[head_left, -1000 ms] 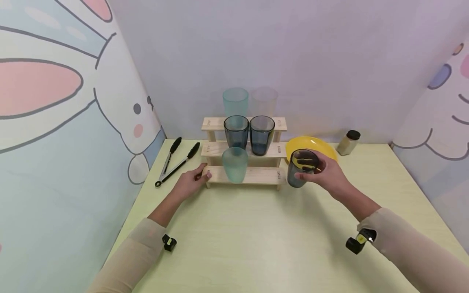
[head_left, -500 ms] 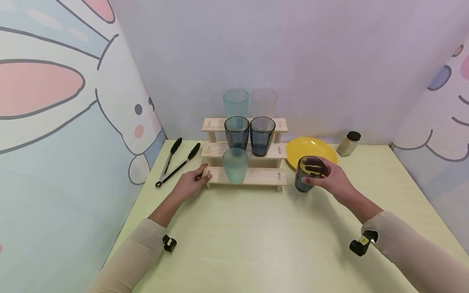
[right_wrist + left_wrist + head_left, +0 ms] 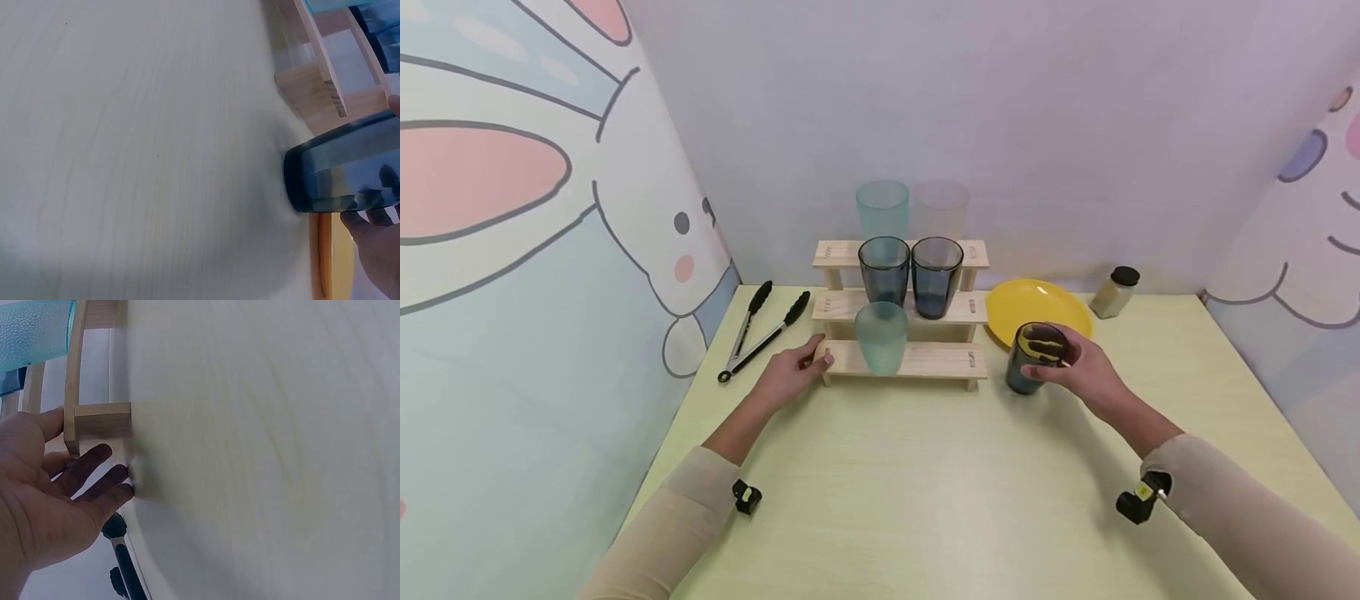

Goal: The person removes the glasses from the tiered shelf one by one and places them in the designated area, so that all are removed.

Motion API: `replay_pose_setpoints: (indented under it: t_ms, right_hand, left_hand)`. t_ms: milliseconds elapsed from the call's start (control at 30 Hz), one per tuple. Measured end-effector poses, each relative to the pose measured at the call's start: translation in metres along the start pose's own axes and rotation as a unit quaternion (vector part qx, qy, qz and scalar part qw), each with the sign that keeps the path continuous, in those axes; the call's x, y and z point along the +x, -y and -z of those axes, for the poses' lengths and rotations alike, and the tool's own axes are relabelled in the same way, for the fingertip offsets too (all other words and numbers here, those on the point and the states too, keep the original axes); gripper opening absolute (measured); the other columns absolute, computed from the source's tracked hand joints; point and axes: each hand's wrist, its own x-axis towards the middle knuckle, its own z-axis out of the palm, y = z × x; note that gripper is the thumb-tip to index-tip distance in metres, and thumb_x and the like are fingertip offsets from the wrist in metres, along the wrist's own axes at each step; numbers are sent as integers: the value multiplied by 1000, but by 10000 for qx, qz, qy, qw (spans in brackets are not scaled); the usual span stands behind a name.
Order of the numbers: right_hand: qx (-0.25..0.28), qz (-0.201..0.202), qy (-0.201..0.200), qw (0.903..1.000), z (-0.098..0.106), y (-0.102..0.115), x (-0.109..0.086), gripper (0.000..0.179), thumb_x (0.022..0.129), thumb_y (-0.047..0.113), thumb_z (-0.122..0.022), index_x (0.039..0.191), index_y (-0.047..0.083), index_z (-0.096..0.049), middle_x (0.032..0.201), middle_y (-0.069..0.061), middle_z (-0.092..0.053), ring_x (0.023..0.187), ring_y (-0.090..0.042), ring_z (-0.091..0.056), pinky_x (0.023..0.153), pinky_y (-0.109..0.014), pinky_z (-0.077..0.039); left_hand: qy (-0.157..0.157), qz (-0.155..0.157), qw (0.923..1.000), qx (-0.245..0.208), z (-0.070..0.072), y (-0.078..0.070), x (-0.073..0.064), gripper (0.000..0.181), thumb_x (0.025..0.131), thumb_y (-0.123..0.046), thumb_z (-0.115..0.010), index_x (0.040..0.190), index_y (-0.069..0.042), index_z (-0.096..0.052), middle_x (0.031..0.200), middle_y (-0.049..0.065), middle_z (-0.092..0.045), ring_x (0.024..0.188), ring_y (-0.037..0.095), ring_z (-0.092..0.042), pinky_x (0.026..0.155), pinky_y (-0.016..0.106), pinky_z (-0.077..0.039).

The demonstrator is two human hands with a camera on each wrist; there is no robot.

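A three-step wooden rack (image 3: 925, 360) stands against the back wall. My left hand (image 3: 792, 377) grips the left end of its lowest step, thumb on top and fingers below, as the left wrist view shows the hand (image 3: 59, 490) at the board's end. My right hand (image 3: 1086, 367) holds a dark grey see-through tumbler (image 3: 1024, 382) upright to the right of the rack, its base close over the table in the right wrist view. On the rack are a teal tumbler (image 3: 882, 340) low down, two grey tumblers (image 3: 936, 287) in the middle, and teal and pale clear tumblers (image 3: 942, 208) on top.
Behind the right hand lies a yellow plate (image 3: 1026, 302), partly covered by the held tumbler. A black-lidded jar (image 3: 1114, 293) stands at the back right. Black-tipped tongs (image 3: 763, 342) lie spread left of the rack. Walls with cartoon drawings enclose the pale table (image 3: 895, 492).
My right hand has carried the grey tumbler a little rightward, away from the rack, and toward me and down. My left hand stays on the rack.
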Motion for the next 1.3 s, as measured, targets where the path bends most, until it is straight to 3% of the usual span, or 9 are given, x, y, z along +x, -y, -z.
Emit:
replay_pose_setpoints:
  t_ms: [433,600,700,933,1133,1300]
  right_hand:
    - [-36,99,160,9998,4,-4,4,90,94,29,-92,167,13,-42,167,-19,-50,155,-44,-49,94,-6,-50]
    - [-2,187,151,9997,3,-2,1,86,95,27,-91,166,12,-43,165,-19,-52,153,-41,-50,95,-7,-50]
    - [73,303,117,9994,3,2,0,83,97,25,-89,165,13,-44,164,-18,-54,148,-33,-55,96,-9,-53]
    - [239,603,-9,9979,8,19,-1,79,100,27,-86,166,14,-44,161,-13,-58,136,-4,-61,99,-9,-54]
    - [510,811,-145,9953,11,37,-2,72,104,22,-82,166,16,-47,147,12,-65,137,0,-61,103,-10,-53]
    - [173,944,-293,9950,13,52,0,76,104,23,-82,169,18,-44,155,8,-64,146,-7,-59,115,-12,-46]
  left_hand:
    - [-48,-13,10000,-32,1,0,2,71,113,-51,-60,170,-12,-44,144,25,-72,104,27,-67,88,43,-57]
    - [-70,-43,10000,-30,0,2,2,71,112,-52,-61,170,-12,-46,126,20,-76,93,25,-61,77,34,-49]
    - [-78,-22,10000,-10,-1,3,3,72,112,-52,-61,170,-12,-46,122,19,-75,93,24,-60,77,34,-48]
    - [-108,31,9999,-12,-1,2,3,72,112,-54,-61,170,-14,-46,143,23,-73,103,27,-64,88,43,-56]
    - [-78,-8,10000,-45,-1,3,2,72,112,-53,-61,170,-12,-45,139,23,-74,100,26,-63,83,38,-53]
    - [-67,-37,9999,-106,0,3,1,72,112,-52,-61,170,-11,-45,143,25,-72,103,27,-65,86,40,-55]
